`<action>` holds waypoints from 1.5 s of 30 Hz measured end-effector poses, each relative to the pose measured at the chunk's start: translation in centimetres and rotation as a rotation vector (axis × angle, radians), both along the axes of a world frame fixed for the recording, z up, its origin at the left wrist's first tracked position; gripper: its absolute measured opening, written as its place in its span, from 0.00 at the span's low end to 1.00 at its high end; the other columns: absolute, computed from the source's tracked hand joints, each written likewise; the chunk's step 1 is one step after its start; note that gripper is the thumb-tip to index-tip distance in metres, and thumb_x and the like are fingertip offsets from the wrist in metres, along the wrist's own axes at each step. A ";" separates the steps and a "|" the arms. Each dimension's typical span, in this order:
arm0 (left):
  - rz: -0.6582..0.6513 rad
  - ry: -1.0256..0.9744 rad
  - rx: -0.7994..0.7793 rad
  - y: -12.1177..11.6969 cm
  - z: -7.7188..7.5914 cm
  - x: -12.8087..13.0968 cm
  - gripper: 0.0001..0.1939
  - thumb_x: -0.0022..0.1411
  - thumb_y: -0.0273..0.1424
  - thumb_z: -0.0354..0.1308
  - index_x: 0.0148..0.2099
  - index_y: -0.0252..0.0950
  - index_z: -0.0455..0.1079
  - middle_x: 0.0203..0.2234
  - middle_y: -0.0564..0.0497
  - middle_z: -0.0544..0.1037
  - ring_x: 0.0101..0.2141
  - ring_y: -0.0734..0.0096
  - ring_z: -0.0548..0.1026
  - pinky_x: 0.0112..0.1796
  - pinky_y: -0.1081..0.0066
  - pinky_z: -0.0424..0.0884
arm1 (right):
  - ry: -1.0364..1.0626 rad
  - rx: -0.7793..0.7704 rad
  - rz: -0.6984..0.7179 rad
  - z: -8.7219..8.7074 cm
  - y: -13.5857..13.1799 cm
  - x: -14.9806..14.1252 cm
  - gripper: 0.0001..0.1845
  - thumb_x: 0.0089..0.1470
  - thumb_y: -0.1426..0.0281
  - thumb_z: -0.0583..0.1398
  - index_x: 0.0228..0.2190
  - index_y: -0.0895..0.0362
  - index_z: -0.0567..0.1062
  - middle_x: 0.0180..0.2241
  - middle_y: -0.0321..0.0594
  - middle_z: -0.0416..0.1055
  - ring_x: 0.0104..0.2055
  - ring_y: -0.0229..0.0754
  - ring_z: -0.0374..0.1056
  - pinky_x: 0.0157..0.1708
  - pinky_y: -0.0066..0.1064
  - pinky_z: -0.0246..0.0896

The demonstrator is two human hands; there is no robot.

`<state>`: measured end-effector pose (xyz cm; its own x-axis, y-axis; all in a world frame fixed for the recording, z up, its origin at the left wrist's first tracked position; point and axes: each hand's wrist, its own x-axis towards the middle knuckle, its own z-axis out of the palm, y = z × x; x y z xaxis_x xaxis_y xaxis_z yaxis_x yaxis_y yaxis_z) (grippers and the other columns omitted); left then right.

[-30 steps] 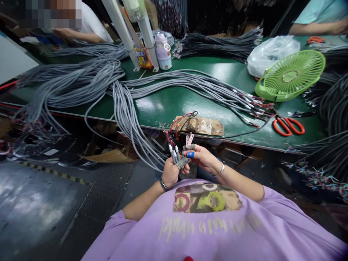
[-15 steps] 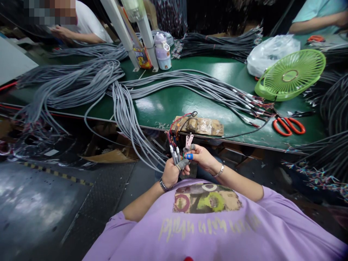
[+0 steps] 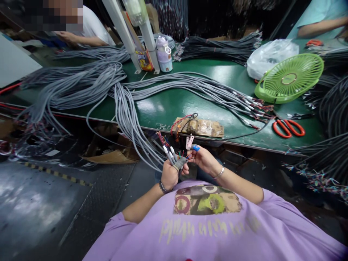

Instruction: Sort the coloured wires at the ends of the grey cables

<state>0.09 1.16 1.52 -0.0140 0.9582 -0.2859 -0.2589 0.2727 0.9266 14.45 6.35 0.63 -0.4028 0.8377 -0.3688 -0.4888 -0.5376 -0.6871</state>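
Note:
My left hand (image 3: 170, 174) is closed around the ends of several grey cables (image 3: 139, 136). White sleeves (image 3: 165, 150) and thin coloured wires (image 3: 160, 138) stick up above its fist, and more thin wires (image 3: 182, 156) fan out by the grey-wrapped thumb. Just right of these, my right hand (image 3: 206, 159) has its blue-taped thumb drawn against a finger; whatever is between them is too small to make out. Its lower fingertips lie close to the loose wire ends. A pink clip (image 3: 189, 142) stands right behind the right fingertips.
A taped block (image 3: 208, 127) lies at the green bench's (image 3: 157, 108) front edge. Beyond it stretch sleeved grey cables (image 3: 190, 81). Red-handled scissors (image 3: 288, 128), a green fan (image 3: 289, 78), a plastic bag (image 3: 272, 54) and a bottle (image 3: 164, 58) sit farther back. Two people work across the bench.
My right hand has drawn slightly right and up, off the left hand's bundle, its blue-taped thumb lifting. The cable ends in my left hand have tilted left, showing the thin wires.

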 end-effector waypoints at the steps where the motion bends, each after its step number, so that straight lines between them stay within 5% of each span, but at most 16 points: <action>1: -0.003 -0.012 0.001 0.1 0.2 0.0 0.17 0.52 0.43 0.62 0.25 0.33 0.70 0.18 0.50 0.76 0.17 0.74 0.73 0.16 0.77 0.63 | 0.012 -0.034 0.016 0.0 0.4 0.1 0.19 0.48 0.54 0.63 0.30 0.59 0.73 0.28 0.39 0.73 0.26 0.35 0.67 0.28 0.27 0.65; 4: 0.000 -0.027 0.013 0.4 0.7 0.4 0.17 0.53 0.43 0.62 0.24 0.33 0.69 0.16 0.51 0.76 0.16 0.75 0.72 0.16 0.78 0.62 | 0.029 -0.081 0.062 0.2 1.7 0.0 0.25 0.51 0.49 0.58 0.30 0.59 0.75 0.27 0.40 0.72 0.25 0.35 0.66 0.25 0.27 0.63; 17: -0.021 -0.005 -0.015 1.6 0.6 1.5 0.17 0.51 0.42 0.64 0.26 0.32 0.68 0.16 0.52 0.75 0.14 0.76 0.71 0.14 0.79 0.61 | 0.121 -0.035 -0.041 1.0 2.6 -1.6 0.24 0.45 0.50 0.64 0.28 0.60 0.76 0.21 0.36 0.70 0.21 0.34 0.62 0.20 0.26 0.58; 31: -0.032 0.018 0.028 0.0 0.5 0.4 0.19 0.54 0.44 0.61 0.23 0.32 0.70 0.16 0.49 0.76 0.15 0.76 0.72 0.16 0.79 0.62 | 0.023 -0.177 0.046 0.4 1.7 1.1 0.24 0.57 0.52 0.54 0.27 0.60 0.73 0.26 0.40 0.72 0.24 0.33 0.66 0.25 0.24 0.63; 39: -0.027 0.046 0.064 -0.2 -0.4 0.3 0.18 0.55 0.43 0.61 0.25 0.32 0.70 0.18 0.50 0.76 0.16 0.75 0.73 0.16 0.78 0.63 | -0.152 0.074 0.303 1.3 0.7 2.3 0.21 0.36 0.58 0.70 0.27 0.61 0.75 0.23 0.34 0.69 0.22 0.31 0.62 0.24 0.26 0.62; 45: -0.243 0.139 0.050 -0.1 -0.9 0.0 0.16 0.53 0.41 0.63 0.28 0.32 0.70 0.18 0.49 0.77 0.17 0.73 0.74 0.18 0.77 0.65 | -0.315 0.268 0.294 1.5 0.5 1.6 0.20 0.35 0.60 0.71 0.23 0.62 0.73 0.19 0.33 0.68 0.22 0.31 0.60 0.24 0.25 0.56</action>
